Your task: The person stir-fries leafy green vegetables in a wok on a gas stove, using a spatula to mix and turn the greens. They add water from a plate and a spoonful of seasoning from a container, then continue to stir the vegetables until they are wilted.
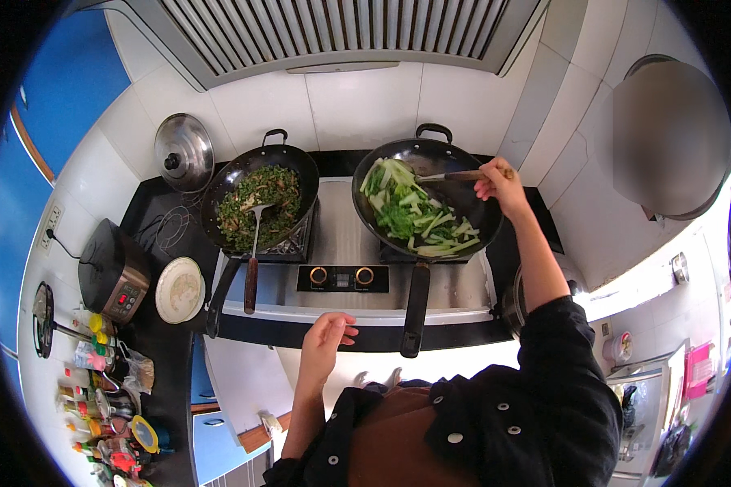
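My right hand (pixel 499 185) grips the wooden handle of a spatula (pixel 463 176), whose working end reaches among chopped leafy greens (pixel 411 204) in the right-hand wok (pixel 487 225). My left hand (pixel 331 338) is empty, fingers loosely apart, in front of the stove's edge between the two wok handles. The left-hand wok (pixel 307 176) holds finely chopped green and brown food (pixel 280 189); a metal turner (pixel 256 234) with a wooden handle rests in it, its handle over the rim. Both woks stand on the two-burner gas stove (pixel 341 219).
A domed metal lid (pixel 184 152) leans on the wall at the back left. Left of the stove are a plate (pixel 180 290), a rice cooker (pixel 113 271) and several seasoning bottles (pixel 91 411). A metal pot (pixel 515 301) is partly hidden behind my right arm. The range hood (pixel 341 33) hangs above.
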The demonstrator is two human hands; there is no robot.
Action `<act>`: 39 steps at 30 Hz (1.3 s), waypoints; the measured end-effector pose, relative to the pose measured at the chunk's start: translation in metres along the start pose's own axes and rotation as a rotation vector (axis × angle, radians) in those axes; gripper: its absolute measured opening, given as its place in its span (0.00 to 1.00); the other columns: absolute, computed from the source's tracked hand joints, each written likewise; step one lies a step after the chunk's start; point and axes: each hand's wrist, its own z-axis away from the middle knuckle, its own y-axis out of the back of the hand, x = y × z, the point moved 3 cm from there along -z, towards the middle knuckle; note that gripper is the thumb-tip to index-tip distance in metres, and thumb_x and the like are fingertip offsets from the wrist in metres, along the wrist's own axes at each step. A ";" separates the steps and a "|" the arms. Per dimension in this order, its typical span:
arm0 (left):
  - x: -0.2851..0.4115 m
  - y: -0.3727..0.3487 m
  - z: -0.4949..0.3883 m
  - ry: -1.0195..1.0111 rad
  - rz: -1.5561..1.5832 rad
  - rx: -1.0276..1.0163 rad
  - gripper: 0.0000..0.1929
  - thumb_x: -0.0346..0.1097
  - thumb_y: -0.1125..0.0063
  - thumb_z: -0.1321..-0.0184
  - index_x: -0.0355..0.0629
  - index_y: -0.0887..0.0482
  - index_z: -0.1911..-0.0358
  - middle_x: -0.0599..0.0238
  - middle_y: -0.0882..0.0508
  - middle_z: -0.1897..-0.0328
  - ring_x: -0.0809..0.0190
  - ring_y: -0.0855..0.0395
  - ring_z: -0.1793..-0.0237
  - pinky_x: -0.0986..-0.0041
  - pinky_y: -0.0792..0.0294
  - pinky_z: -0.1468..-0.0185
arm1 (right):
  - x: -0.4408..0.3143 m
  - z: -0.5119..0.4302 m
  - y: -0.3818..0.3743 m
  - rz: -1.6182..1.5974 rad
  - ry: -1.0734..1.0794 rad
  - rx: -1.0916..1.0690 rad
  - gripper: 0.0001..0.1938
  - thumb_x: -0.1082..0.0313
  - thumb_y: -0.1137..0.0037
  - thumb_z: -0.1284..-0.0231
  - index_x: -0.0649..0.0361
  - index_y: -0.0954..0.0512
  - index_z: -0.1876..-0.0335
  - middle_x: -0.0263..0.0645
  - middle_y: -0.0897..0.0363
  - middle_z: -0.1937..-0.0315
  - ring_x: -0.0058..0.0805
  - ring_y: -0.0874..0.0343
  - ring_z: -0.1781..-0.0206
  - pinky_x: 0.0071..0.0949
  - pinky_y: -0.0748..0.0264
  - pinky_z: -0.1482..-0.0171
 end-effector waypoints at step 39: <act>-0.004 -0.002 -0.002 0.001 0.078 -0.002 0.13 0.39 0.55 0.28 0.37 0.22 0.56 0.62 0.18 0.57 0.66 0.19 0.60 0.76 0.27 0.59 | -0.072 0.040 0.025 0.575 -0.134 0.135 0.11 0.61 0.51 0.38 0.59 0.32 0.71 0.38 0.25 0.85 0.24 0.28 0.89 0.24 0.32 0.87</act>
